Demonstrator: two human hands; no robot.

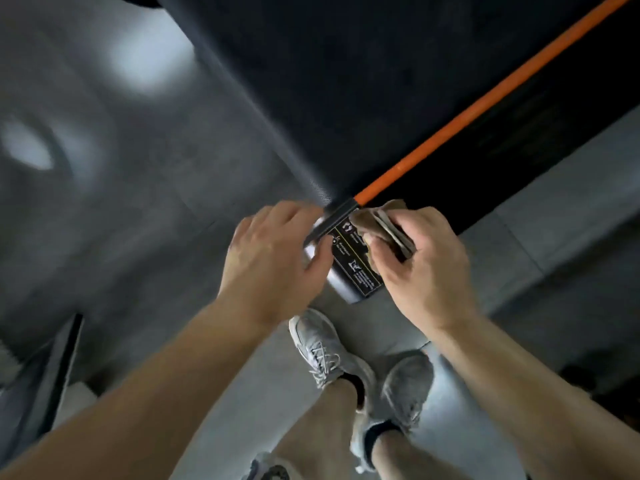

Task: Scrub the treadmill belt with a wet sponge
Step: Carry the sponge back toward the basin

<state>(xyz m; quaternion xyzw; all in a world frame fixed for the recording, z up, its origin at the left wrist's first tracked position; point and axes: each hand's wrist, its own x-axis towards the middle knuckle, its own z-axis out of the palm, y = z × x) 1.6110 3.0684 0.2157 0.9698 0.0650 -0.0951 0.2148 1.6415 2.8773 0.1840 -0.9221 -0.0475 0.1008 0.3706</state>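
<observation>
The black treadmill belt (pixel 346 81) fills the upper middle, with an orange stripe (pixel 485 102) running along its right side rail. At the rear corner sits a grey end cap with a black warning label (pixel 356 268). My right hand (pixel 426 265) grips a brownish folded sponge (pixel 384 223) and holds it against the end cap beside the label. My left hand (pixel 273 258) rests on the left side of the same end cap, fingers slightly bent, holding nothing.
My two feet in grey sneakers (pixel 325 351) stand on the grey floor just behind the treadmill's corner. A dark framed object (pixel 59 375) leans at the lower left. Grey floor tiles (pixel 571 202) lie to the right of the treadmill.
</observation>
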